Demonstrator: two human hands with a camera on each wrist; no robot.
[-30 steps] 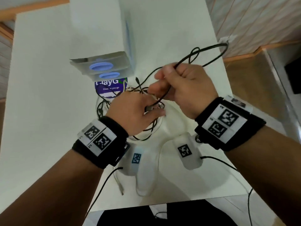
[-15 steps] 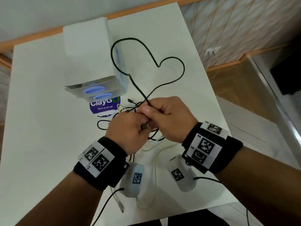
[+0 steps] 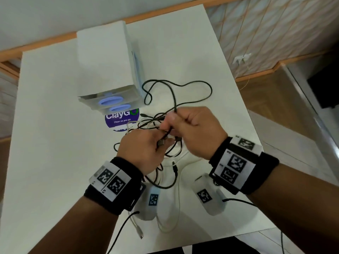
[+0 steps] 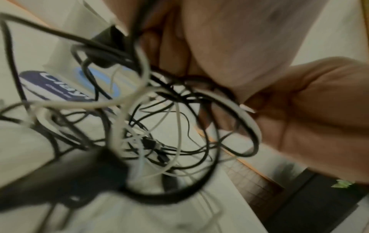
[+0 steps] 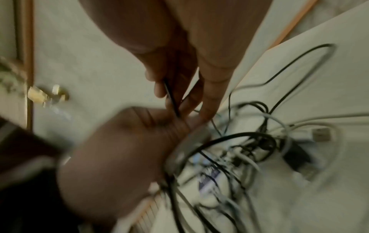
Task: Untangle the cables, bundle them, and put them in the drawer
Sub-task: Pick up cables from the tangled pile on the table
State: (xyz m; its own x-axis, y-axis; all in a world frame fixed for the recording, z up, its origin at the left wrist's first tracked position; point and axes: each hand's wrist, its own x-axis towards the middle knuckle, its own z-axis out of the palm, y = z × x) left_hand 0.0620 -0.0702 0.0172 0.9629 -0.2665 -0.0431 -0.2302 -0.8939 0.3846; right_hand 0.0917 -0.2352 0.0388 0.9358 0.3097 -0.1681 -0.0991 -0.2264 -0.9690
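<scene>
A tangle of black and white cables (image 3: 146,123) lies on the white table (image 3: 45,125) in front of a white drawer unit (image 3: 104,66). My left hand (image 3: 161,142) grips a black cable with a metal USB plug (image 3: 161,143) sticking out of the fist. My right hand (image 3: 172,123), close against it, pinches the same black cable (image 3: 183,85), whose long loop lies to the right of the unit. In the right wrist view my fingers (image 5: 159,89) pinch the thin black cable (image 5: 171,97). The left wrist view shows the blurred tangle (image 4: 149,134) hanging below my hand.
The drawer unit's two drawers with blue handles (image 3: 111,102) are shut. A purple round sticker (image 3: 121,120) lies under the tangle. A loose white cable (image 3: 176,217) and its plug (image 3: 140,235) trail toward the table's near edge. The floor drops away at the right.
The long black loop, held up over the drawer unit half a second ago, has dropped onto the table to the unit's right. Both hands stay pressed together on the cable.
</scene>
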